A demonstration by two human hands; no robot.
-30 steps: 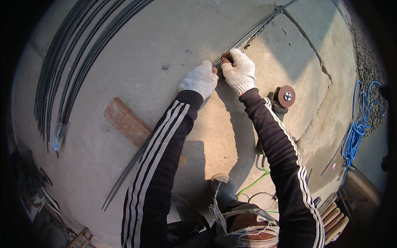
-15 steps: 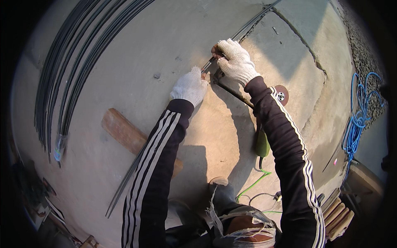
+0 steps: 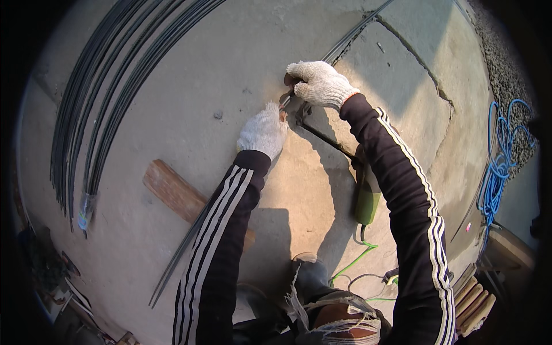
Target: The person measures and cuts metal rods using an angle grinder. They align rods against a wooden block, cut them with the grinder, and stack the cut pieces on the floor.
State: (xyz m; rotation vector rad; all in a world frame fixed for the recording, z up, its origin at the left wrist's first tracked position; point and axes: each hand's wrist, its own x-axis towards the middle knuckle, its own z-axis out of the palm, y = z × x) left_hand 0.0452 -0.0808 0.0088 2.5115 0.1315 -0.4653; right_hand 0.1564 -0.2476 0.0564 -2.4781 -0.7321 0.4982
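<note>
Left side first: the big bundle of dark steel rods [image 3: 109, 98] sweeps along the concrete slab [image 3: 190, 75] from ten o'clock up to twelve, unchanged from a second ago. Below it, at seven o'clock, the wooden block [image 3: 172, 192] props a few thin rods [image 3: 172, 270] that run up under the left sleeve.

Centre now, and here's the shift: the hands were side by side a second ago, and they've split. The left hand [image 3: 263, 131] has slid down toward the body, fingers curled shut on the rods. The right hand [image 3: 319, 83], at twelve o'clock, is closed around the rods where they carry on up to one o'clock [image 3: 351, 37]. That spread grip looks like bending or levering the steel.

Right of centre, a green power tool [image 3: 367, 201] lies under the right forearm, its cord [image 3: 353, 261] trailing by the boot [image 3: 310, 276] and close to the working spot. At three o'clock, a blue rope coil [image 3: 497, 167]; at five, stacked timber [image 3: 474, 302].
</note>
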